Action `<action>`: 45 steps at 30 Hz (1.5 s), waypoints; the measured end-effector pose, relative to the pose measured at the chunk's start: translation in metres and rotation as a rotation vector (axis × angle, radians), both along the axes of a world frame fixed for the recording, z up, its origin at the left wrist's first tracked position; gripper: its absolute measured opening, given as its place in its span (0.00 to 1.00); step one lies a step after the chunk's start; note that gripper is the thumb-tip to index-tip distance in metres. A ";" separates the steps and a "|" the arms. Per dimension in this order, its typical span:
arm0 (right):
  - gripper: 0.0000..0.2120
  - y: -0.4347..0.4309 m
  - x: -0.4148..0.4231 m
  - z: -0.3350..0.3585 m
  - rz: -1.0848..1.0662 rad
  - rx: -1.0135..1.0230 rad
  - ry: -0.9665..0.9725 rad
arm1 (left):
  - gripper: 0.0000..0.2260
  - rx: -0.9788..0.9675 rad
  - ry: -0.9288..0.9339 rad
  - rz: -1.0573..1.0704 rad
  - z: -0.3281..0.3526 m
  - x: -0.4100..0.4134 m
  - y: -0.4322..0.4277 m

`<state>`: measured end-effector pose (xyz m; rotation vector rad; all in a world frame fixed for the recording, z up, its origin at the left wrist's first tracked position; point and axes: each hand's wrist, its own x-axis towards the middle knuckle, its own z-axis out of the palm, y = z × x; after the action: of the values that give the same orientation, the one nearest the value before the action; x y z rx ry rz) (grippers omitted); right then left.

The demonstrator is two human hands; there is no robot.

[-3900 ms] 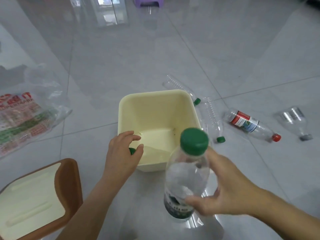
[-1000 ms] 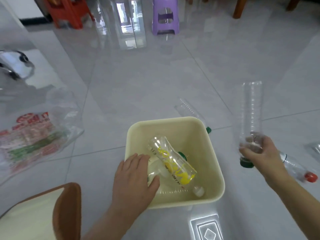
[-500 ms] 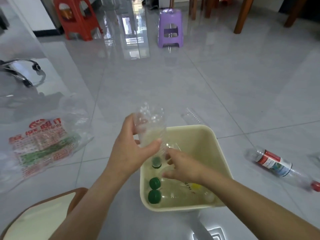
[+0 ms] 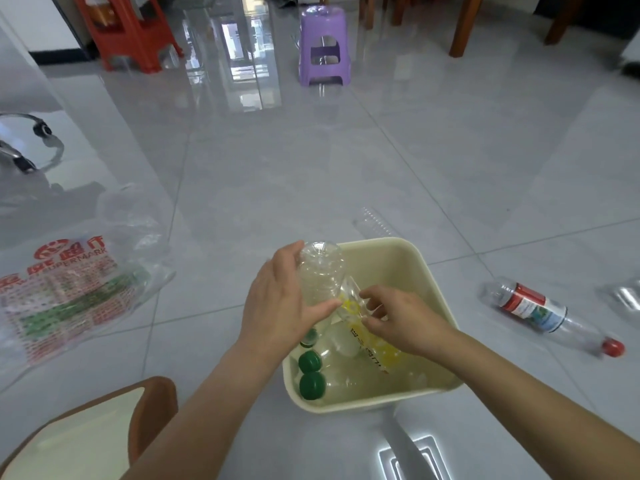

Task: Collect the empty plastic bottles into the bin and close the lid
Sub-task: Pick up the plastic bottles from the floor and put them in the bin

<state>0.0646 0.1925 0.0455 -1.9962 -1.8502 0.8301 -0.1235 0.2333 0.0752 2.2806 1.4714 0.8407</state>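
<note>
A cream square bin stands on the grey floor and holds several clear bottles, two with green caps. My left hand grips a clear ribbed bottle, cap end down, over the bin's left edge. My right hand reaches into the bin with its fingers on the yellow-labelled bottle. The bin's lid, cream with a brown rim, lies at the lower left. A red-labelled bottle with a red cap lies to the right of the bin. Another clear bottle lies behind it.
A printed plastic bag is spread on the floor at the left. A further clear bottle shows at the right edge. A purple stool, a red stool and wooden legs stand far off.
One second ago my right hand held the ribbed bottle out to the right; now my left hand holds it over the bin. My right hand has gone down to the yellow-labelled bottle.
</note>
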 end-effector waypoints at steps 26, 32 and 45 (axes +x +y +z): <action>0.13 0.012 -0.034 0.024 0.532 -0.125 -0.204 | 0.40 -0.128 0.303 0.044 -0.025 -0.013 0.009; 0.15 -0.008 0.034 0.032 0.154 0.260 -0.319 | 0.36 -0.182 0.302 -0.021 -0.028 -0.005 0.006; 0.21 0.005 0.030 0.018 0.407 0.048 -0.825 | 0.16 -0.047 0.593 -0.301 -0.030 0.014 0.001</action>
<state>0.0944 0.1972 0.0637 -2.1350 -2.7378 -0.0128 -0.1092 0.2339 0.0455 2.7560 1.2671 0.0353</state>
